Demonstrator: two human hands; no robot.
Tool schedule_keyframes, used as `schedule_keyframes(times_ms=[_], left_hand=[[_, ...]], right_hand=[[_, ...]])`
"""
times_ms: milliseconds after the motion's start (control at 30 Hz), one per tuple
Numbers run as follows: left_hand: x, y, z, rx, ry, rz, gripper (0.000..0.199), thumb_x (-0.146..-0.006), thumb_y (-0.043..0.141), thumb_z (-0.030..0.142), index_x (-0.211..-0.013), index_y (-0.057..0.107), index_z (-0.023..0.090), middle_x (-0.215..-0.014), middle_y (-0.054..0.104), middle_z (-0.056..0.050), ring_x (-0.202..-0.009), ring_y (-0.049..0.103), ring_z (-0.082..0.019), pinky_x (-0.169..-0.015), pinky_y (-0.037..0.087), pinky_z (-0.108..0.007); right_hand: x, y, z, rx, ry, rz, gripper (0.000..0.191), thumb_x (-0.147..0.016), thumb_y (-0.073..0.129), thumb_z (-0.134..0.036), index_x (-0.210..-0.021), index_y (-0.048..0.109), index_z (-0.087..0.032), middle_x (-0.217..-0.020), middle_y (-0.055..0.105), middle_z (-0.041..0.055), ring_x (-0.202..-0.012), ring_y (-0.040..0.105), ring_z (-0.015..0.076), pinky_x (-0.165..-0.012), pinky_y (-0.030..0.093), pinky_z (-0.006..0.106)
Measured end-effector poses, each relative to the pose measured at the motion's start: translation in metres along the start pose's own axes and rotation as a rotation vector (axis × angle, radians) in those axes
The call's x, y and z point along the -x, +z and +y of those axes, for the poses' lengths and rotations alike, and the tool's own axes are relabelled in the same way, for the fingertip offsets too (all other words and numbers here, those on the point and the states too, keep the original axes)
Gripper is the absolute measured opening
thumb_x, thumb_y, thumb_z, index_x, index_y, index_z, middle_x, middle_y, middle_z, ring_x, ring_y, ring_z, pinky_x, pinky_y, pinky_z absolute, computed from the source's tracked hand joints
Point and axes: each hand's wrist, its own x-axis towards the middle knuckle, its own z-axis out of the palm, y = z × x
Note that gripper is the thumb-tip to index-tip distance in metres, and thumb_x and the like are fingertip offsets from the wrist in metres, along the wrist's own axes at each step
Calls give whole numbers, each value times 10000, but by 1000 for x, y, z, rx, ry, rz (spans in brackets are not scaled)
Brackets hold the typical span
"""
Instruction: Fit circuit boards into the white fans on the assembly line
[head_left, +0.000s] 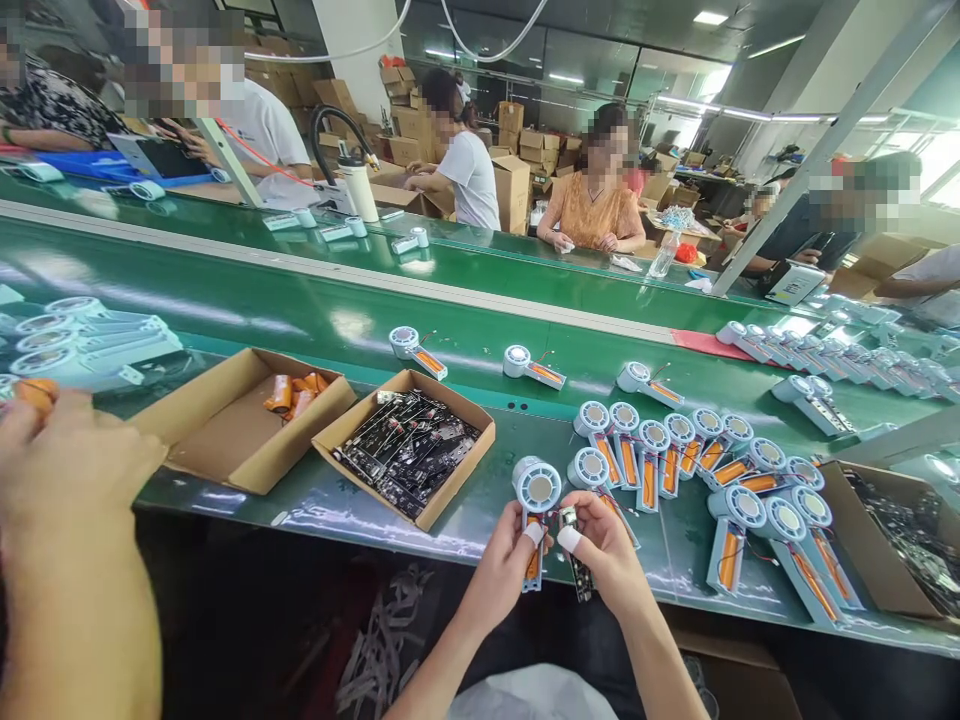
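Note:
My left hand [501, 565] is closed around the handle of a light blue handheld fan [537, 484]. Its round head points away from me, and an orange battery lies in the open handle. In my right hand [609, 555] is a narrow black circuit board [580, 575], pinched between thumb and fingers close beside the fan. Both thumbs wear white coverings. Thin wires run near the gap between my hands, but whether they join the board is hidden. Just behind stands a group of similar fan bodies [654, 436] with orange batteries.
A cardboard box of circuit boards [480, 440] and a box with several orange batteries [247, 485] stand left. Another board box [862, 560] is right. At far left, a co-worker's hand [67, 450] holds an orange battery. Fans lie on the green belt [465, 320]; co-workers sit beyond.

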Motion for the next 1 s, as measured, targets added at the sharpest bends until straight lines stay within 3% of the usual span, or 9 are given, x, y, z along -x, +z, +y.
schedule_keyframes(times_ms=[67, 267, 433, 500, 600, 700, 767, 900, 1000], left_hand=[[3, 0, 1, -38, -6, -18, 245, -906, 529, 410, -1037, 576, 209, -898, 673, -25, -834, 633, -202, -826, 504, -333], [2, -2, -1, -153, 122, -30, 366, -892, 585, 386, -1202, 526, 201, -1158, 652, -83, -1111, 586, -248, -975, 453, -358], [1, -5, -5, -273, 147, 75, 342, -951, 465, 433, -1172, 553, 188, -1033, 657, -74, -942, 598, -235, -856, 477, -340], [2, -5, -4, -281, 133, 109, 333, -957, 449, 435, -1154, 559, 190, -956, 651, -51, -839, 586, -212, -781, 476, -313], [5, -5, -1, -262, 115, 147, 298, -955, 455, 422, -1114, 576, 200, -866, 634, -16, -751, 563, -184, -720, 462, -283], [6, -5, 4, -235, 99, 168, 262, -930, 496, 409, -1066, 588, 205, -794, 608, 7, -704, 552, -173, -690, 456, -274], [6, -6, 9, -224, 103, 168, 228, -910, 504, 389, -1020, 592, 208, -770, 594, 14, -697, 549, -175, -683, 455, -277], [6, -8, 24, -170, 104, 108, 153, -856, 485, 314, -917, 586, 216, -749, 576, 22, -704, 547, -174, -676, 449, -271], [7, -9, 33, -110, 50, 52, 122, -827, 492, 305, -859, 575, 221, -726, 566, 30, -674, 528, -161, -646, 438, -256]], right_hand=[[0, 1, -4, 35, -6, 33, 321, -752, 797, -320, -1009, 630, -227, -906, 620, 19, -760, 555, 146, -593, 448, 215], [5, 11, -5, 104, -42, 51, 308, -770, 772, -302, -1026, 621, -222, -938, 627, 38, -809, 576, 165, -587, 460, 223], [10, 11, 4, 225, -84, 104, 339, -798, 727, -303, -1094, 582, -227, -947, 645, 37, -855, 617, 185, -678, 492, 262], [10, 8, 4, 384, -96, 181, 346, -828, 680, -294, -1143, 553, -229, -927, 654, 35, -809, 625, 185, -683, 488, 277], [10, 3, -4, 816, -143, 218, 190, -895, 566, -265, -1078, 598, -225, -906, 688, 56, -783, 627, 204, -698, 451, 300], [11, 1, -22, 1161, -161, 54, 215, -952, 447, -233, -912, 658, -231, -798, 691, 53, -709, 608, 205, -635, 377, 290], [13, 2, -35, 1218, -158, -121, 248, -966, 453, -232, -853, 674, -239, -735, 671, 32, -658, 587, 188, -604, 337, 277], [14, 8, -47, 1062, -191, -401, 151, -912, 617, -288, -783, 673, -234, -629, 609, -21, -566, 501, 142, -574, 300, 254], [13, 14, -38, 861, -100, -413, 329, -960, 558, -341, -662, 597, -207, -559, 559, -31, -521, 457, 115, -553, 299, 241]])
